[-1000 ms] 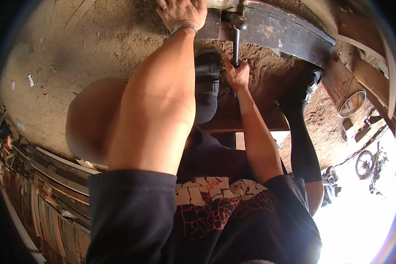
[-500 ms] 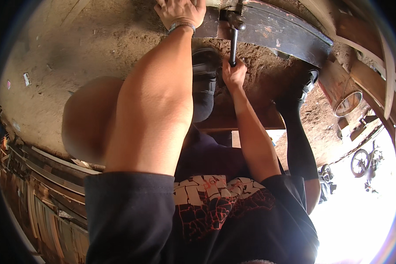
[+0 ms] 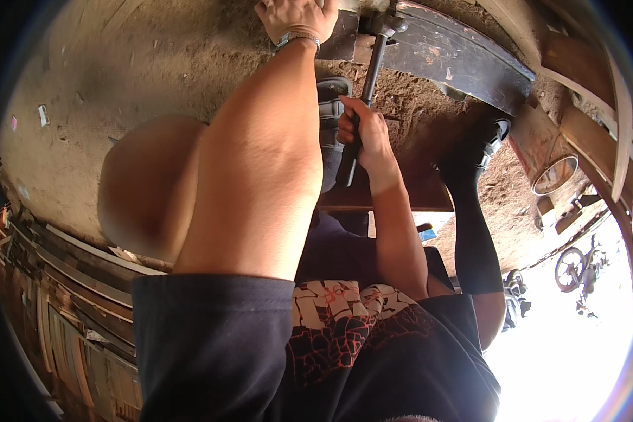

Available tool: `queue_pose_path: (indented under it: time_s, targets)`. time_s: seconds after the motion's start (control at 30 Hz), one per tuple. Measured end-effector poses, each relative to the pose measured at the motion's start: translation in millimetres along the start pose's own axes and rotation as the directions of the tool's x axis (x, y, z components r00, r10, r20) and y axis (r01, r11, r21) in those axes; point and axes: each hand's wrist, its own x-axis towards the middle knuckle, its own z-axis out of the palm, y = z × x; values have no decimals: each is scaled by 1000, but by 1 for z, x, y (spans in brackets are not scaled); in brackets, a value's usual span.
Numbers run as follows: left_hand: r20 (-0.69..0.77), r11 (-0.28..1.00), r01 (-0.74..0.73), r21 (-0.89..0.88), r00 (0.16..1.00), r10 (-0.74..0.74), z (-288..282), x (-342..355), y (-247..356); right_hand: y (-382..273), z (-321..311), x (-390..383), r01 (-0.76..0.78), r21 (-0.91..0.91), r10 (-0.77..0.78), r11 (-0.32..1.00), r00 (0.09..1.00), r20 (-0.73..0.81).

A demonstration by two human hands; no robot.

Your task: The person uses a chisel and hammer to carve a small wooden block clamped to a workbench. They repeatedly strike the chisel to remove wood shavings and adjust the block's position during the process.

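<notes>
Over the dirt floor [image 3: 70, 155], the hammer [image 3: 374, 68] now slants more, likely changing its striking angle, head beside the dark board [image 3: 457, 53], the right hand [image 3: 369, 137] wrapped firmly round its handle, the left hand's [image 3: 301, 17] hold unclear.

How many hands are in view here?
2: the left hand at the top edge, partly cut off, and the right hand gripping the hammer. No others show.

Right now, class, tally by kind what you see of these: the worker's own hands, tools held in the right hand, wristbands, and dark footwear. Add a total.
Hands: 2 (left hand, right hand)
Held tools: 1 (hammer)
Wristbands: 1 (metallic wristband, left wrist)
Dark footwear: 2 (near shoe by the right hand, far shoe farther right)
Total: 6
</notes>
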Motion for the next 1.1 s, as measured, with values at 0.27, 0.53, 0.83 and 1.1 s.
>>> queue_pose_path:
  time_s: [0.27, 0.53, 0.83, 1.1]
  targets:
    - [-49, 1000, -28, -8, 998, 28, 3, -1, -5, -9, -16, -5, -61, 104, 26, 993, 948, 316]
    - [-47, 999, -34, 8, 998, 34, 3, -2, -3, 38, 26, 11, 361, -532, -556, 766, 787, -266]
    - [-44, 999, -43, -32, 998, 42, -1, 0, -3, -2, -12, -23, 190, -398, -263, 898, 955, -138]
    - [-30, 1000, -16, -17, 999, 15, 3, -2, -4, -10, -18, -19, 186, -553, -314, 813, 938, -146]
